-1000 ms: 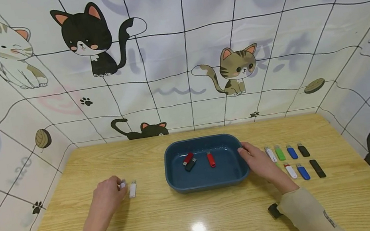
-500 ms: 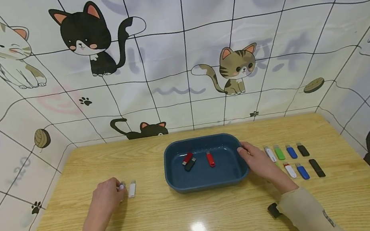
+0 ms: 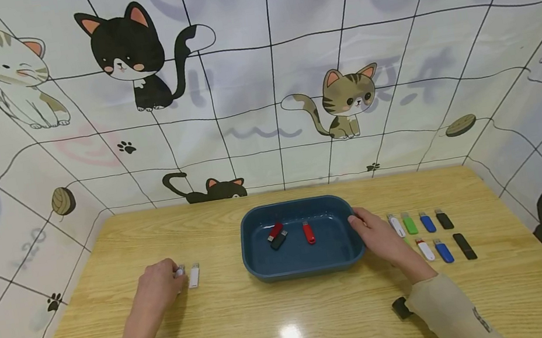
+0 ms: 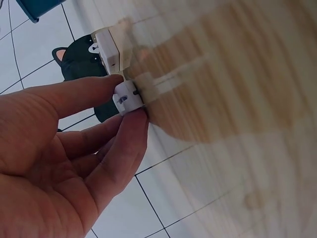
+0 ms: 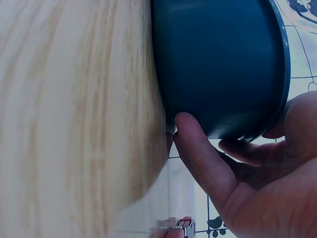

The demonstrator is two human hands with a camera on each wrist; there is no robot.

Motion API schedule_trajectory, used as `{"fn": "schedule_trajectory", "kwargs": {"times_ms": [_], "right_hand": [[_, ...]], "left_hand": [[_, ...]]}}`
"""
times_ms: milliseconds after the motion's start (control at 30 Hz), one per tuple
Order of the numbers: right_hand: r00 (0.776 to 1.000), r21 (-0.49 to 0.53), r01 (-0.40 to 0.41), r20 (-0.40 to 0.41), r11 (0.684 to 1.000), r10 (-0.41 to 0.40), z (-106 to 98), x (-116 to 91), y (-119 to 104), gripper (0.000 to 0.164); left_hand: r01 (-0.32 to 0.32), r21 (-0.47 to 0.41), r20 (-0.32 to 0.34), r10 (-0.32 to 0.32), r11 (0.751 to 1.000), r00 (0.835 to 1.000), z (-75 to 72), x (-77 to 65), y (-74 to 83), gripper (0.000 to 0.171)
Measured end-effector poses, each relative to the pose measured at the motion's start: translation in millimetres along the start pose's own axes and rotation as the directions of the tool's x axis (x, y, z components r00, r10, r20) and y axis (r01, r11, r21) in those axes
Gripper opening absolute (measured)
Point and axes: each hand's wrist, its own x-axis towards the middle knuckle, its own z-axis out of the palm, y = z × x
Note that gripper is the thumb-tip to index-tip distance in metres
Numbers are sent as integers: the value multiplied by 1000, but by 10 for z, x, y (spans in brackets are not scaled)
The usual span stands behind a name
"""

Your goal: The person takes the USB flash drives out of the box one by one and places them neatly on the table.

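My left hand is at the left side of the table, pinching a white USB flash drive between thumb and fingertips. The drive stays close to the tabletop, partly covered by the fingers in the head view. Just right of it lies a second white flash drive. With my right hand I grip the right end of a dark blue tray, thumb at the rim and fingers along the outer wall. Inside the tray lie a dark red flash drive, a black one and a bright red one.
Right of the tray, several flash drives lie in two rows, among them a green one, a blue one and a black one. A cat-patterned cloth surrounds the back and sides of the wooden table.
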Motion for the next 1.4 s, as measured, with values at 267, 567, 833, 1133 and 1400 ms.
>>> {"fn": "schedule_trajectory", "kwargs": {"times_ms": [267,567,833,1133,1400], "right_hand": [[1000,-2,-6,6,1000,6,6,6,18,59],[1000,1,-7,6,1000,7,2,-2,5,58],[1000,4,-17,6,1000,17,2,1,1,59],[1000,4,-12,6,1000,12,-3,4,-5,58],[1000,4,-17,4,1000,17,0,6,4,58]], "left_hand": [[-9,16,-9,9,1000,1000,21,41,-4,19],[13,24,5,-14,1000,1000,-17,31,17,25],[-69,20,-165,71,997,984,-171,16,156,41],[-179,-19,-307,164,984,937,-265,-41,693,29],[-274,11,-379,258,962,889,-198,-48,1107,24]]}}
